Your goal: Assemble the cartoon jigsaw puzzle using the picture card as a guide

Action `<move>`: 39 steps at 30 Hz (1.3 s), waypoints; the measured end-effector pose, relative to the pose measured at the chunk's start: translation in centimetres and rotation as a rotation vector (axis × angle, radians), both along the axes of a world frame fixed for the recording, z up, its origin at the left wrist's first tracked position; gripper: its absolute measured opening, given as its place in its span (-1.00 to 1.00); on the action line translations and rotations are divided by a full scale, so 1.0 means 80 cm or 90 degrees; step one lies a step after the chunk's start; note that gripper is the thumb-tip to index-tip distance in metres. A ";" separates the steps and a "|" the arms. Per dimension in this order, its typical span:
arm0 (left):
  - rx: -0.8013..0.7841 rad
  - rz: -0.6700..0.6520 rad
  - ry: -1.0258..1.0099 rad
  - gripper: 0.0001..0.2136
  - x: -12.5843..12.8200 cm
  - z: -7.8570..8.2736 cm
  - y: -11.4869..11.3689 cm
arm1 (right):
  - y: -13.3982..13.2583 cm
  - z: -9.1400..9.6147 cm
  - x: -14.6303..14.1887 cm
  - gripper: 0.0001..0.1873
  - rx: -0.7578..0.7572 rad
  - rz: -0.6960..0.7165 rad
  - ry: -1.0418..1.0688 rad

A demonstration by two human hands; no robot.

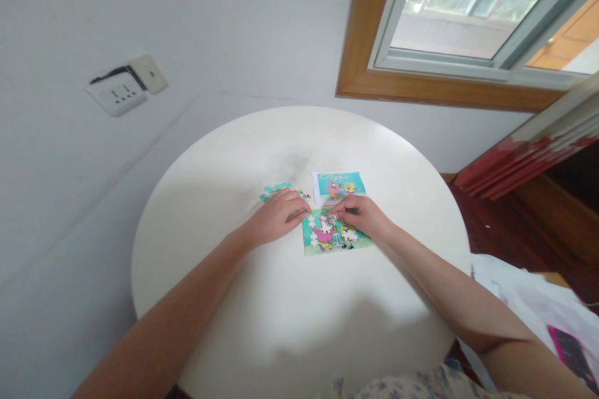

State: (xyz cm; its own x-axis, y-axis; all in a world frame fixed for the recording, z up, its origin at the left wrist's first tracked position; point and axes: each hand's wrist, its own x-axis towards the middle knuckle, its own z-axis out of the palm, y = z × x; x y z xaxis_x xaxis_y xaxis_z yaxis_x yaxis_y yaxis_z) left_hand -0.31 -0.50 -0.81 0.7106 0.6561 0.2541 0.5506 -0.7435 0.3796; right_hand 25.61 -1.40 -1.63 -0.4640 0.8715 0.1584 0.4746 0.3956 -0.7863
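Observation:
A partly filled jigsaw puzzle with cartoon figures on a green ground lies flat on the white round table. White gaps show in its middle. At its upper left edge is my left hand, fingers curled and closed, their tips on the border. My right hand pinches with thumb and forefinger over the puzzle's upper part, at what looks like a small puzzle piece, mostly hidden by the fingertips. Just beyond lies a picture card of the same figures. Loose puzzle pieces lie behind my left hand.
A white wall with a socket borders the table on the left and back. To the right are a wood-framed window and a red and white curtain. A dark phone-like object with a pink edge rests on white cloth at lower right.

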 end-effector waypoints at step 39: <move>-0.027 -0.022 0.011 -0.83 0.009 0.002 -0.010 | 0.015 0.001 -0.023 -0.87 0.174 0.124 -0.060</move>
